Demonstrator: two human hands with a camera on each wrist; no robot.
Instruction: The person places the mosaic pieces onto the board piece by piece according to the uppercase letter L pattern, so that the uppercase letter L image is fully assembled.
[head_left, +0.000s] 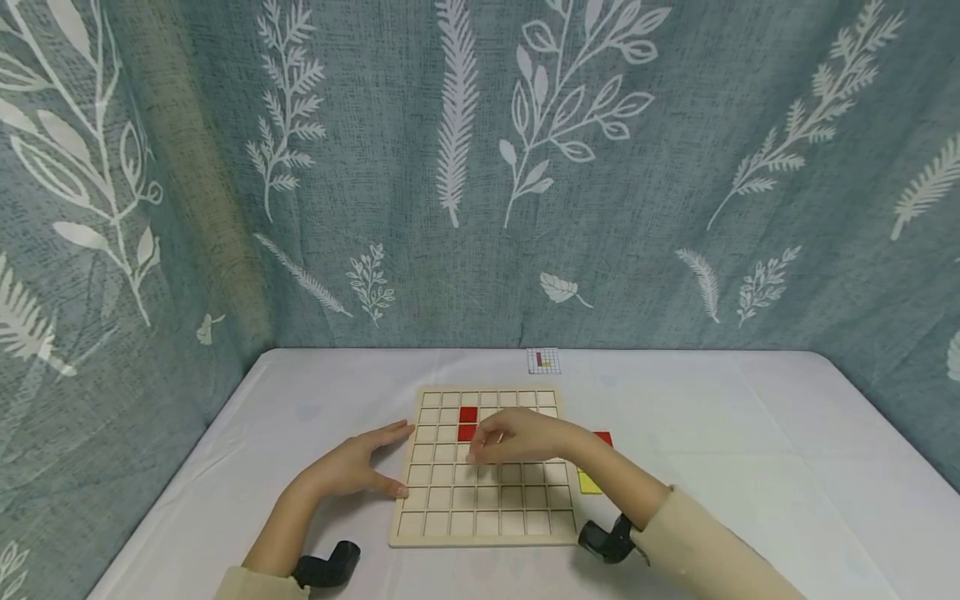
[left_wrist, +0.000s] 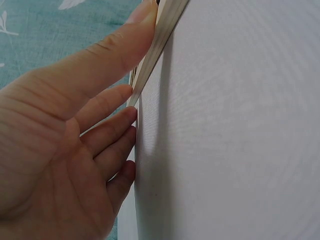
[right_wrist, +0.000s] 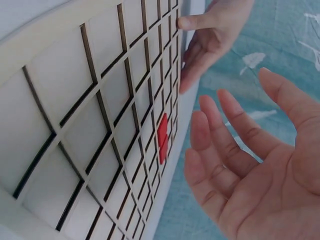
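Note:
A pale wooden grid board (head_left: pixel 480 542) lies flat on the white table. Two red square tiles (head_left: pixel 467 424) sit in adjoining cells, one behind the other, in its upper left part. My left hand (head_left: pixel 351 465) has its thumb and fingers spread against the board's left edge; the left wrist view shows the fingertips touching the rim (left_wrist: pixel 159 45). Over the middle of the board hovers my right hand (head_left: pixel 517 437), near the front red tile. Its fingers (right_wrist: pixel 227 155) are loosely bent, apart from the thumb, with nothing between them in the right wrist view.
Right of the board lie a red piece (head_left: pixel 603 437) and a yellow piece (head_left: pixel 589 482), both partly hidden by the right forearm. A small card (head_left: pixel 543 361) with a printed grid lies at the table's back edge. Behind hangs a leaf-patterned curtain (head_left: pixel 480 275).

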